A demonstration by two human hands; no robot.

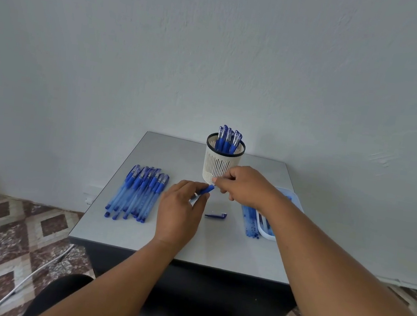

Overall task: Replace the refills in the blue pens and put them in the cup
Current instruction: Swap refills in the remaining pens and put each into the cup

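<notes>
Gripping a blue pen (205, 190) just in front of the cup (222, 163), the left hand (181, 213) curls round its barrel; the right hand (243, 187) pinches its tip end. Best pull straight, barrel steady. Cap (216, 215) lies nearer the person.

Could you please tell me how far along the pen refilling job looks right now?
Done: several capped pens stand in the cup. In hand: the left hand holds an uncapped pen while the right hand pinches its tip; its cap lies on the table. Left: the pile of pens.
</notes>
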